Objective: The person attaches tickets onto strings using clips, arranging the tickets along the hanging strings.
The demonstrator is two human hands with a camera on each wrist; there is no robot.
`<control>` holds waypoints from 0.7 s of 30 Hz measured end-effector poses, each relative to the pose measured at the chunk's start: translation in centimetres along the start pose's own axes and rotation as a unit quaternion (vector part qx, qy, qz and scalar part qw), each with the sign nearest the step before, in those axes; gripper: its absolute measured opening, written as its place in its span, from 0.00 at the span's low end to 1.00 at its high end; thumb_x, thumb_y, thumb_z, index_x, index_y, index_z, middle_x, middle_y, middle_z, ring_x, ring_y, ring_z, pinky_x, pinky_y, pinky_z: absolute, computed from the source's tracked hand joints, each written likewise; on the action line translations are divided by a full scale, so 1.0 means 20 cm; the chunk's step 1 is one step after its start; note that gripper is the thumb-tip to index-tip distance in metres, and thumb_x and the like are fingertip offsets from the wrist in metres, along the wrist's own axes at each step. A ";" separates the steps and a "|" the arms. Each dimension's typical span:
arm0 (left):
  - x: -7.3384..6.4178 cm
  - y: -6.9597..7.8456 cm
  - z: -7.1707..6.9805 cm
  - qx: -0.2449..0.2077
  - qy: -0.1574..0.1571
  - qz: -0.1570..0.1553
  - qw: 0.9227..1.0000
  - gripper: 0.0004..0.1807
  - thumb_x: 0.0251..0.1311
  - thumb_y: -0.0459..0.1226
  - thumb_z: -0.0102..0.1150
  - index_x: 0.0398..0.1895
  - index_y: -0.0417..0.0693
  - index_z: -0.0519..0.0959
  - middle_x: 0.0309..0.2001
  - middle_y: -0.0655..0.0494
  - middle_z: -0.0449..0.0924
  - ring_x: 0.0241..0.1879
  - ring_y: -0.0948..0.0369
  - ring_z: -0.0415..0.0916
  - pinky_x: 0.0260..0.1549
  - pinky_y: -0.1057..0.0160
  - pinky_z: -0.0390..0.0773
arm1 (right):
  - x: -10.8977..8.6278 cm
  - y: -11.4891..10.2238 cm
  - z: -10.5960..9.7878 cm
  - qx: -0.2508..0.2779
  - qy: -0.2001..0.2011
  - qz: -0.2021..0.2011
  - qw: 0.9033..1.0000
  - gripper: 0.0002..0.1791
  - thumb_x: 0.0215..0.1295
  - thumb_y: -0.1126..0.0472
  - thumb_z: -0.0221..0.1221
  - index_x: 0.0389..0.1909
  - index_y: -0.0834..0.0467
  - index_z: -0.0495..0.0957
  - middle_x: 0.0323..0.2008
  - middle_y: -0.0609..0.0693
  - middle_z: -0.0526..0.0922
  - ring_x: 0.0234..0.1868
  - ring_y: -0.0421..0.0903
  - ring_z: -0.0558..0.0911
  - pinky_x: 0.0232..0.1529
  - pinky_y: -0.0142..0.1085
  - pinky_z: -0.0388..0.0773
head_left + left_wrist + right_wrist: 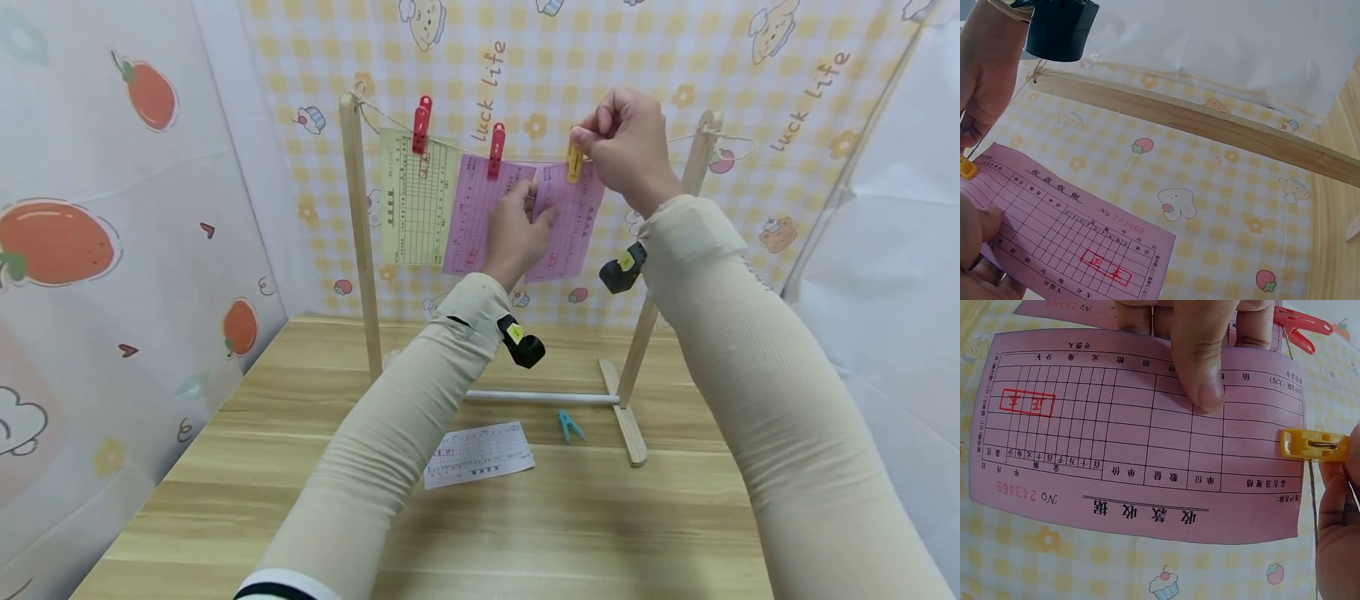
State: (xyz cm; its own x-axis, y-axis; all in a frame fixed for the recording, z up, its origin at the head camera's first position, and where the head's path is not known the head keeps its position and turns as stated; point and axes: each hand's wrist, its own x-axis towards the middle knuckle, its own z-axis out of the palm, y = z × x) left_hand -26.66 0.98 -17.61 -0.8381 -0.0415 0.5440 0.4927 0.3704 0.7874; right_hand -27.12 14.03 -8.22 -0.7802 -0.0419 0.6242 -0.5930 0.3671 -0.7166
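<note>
My left hand (pixel 517 237) pinches a pink receipt sheet (pixel 1129 412) by one long edge, thumb across its printed face and fingers behind. At the sheet's top, my right hand (pixel 632 142) holds a yellow clothespin (pixel 574 161) between thumb and fingers. The clothespin's tip overlaps the sheet's edge at the twine (pixel 1314 512), as the right wrist view shows. Left of it, another pink receipt (pixel 467 217) hangs under a red clothespin (pixel 496 152), partly covered by my left hand. A yellow-green receipt (pixel 416 208) hangs farther left from a second red clothespin (pixel 422 125).
Two wooden posts, left (pixel 360 242) and right (pixel 697 162), carry the twine. A white rod (pixel 547 397) joins them low down. On the wooden table (pixel 600 517) lie a white receipt (pixel 487 454), partly behind my left forearm, and a blue clothespin (pixel 568 426).
</note>
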 end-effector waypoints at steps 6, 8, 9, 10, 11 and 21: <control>0.00 0.00 0.00 -0.007 0.000 0.002 1.000 0.15 0.65 0.34 0.60 0.53 0.43 0.74 0.54 0.50 0.80 0.52 0.60 0.77 0.47 0.69 0.74 | -0.01 -0.01 0.00 -0.004 -0.005 -0.002 1.000 0.17 0.61 0.72 0.63 0.22 0.60 0.63 0.28 0.44 0.82 0.28 0.39 0.77 0.21 0.24 0.67; 0.00 0.00 0.00 -0.012 0.001 0.002 1.000 0.15 0.65 0.34 0.60 0.52 0.42 0.74 0.53 0.49 0.80 0.51 0.60 0.77 0.46 0.69 0.75 | -0.01 -0.01 0.00 -0.009 -0.007 -0.005 1.000 0.17 0.61 0.71 0.63 0.22 0.60 0.64 0.28 0.44 0.81 0.29 0.39 0.77 0.21 0.24 0.67; 0.00 0.00 0.00 -0.014 0.000 0.002 1.000 0.14 0.65 0.34 0.60 0.52 0.42 0.74 0.53 0.49 0.80 0.50 0.60 0.78 0.45 0.69 0.75 | -0.01 -0.01 0.00 -0.013 -0.007 -0.007 1.000 0.16 0.61 0.71 0.63 0.23 0.60 0.64 0.29 0.44 0.81 0.29 0.39 0.77 0.22 0.25 0.68; 0.00 0.00 0.00 -0.015 -0.001 0.000 1.000 0.14 0.65 0.34 0.60 0.52 0.42 0.74 0.53 0.49 0.80 0.49 0.60 0.78 0.44 0.69 0.75 | -0.01 0.00 0.00 -0.017 -0.009 -0.010 1.000 0.15 0.61 0.71 0.62 0.23 0.60 0.65 0.30 0.44 0.81 0.30 0.39 0.77 0.24 0.25 0.69; 0.00 0.00 -0.01 -0.016 -0.002 0.000 1.000 0.14 0.65 0.34 0.60 0.52 0.42 0.74 0.52 0.49 0.80 0.48 0.60 0.78 0.43 0.69 0.75 | -0.02 0.00 0.00 -0.020 -0.010 -0.012 1.000 0.15 0.62 0.71 0.62 0.23 0.59 0.66 0.31 0.45 0.80 0.30 0.39 0.78 0.25 0.26 0.70; -0.01 -0.01 -0.02 -0.027 -0.012 -0.020 0.999 0.13 0.64 0.36 0.61 0.50 0.44 0.73 0.50 0.49 0.81 0.45 0.60 0.79 0.41 0.67 0.76 | -0.03 -0.02 -0.01 -0.095 -0.055 0.020 0.994 0.07 0.65 0.64 0.61 0.35 0.54 0.71 0.39 0.46 0.77 0.40 0.40 0.78 0.41 0.31 0.75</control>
State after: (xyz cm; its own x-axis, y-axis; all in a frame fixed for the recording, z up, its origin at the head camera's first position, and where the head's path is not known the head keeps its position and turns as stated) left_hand -26.46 0.49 -17.65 -0.8620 -0.0331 0.5058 0.4707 0.3180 0.8230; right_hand -26.37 14.02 -8.19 -0.8254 -0.1204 0.5515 -0.5207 0.5396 -0.6616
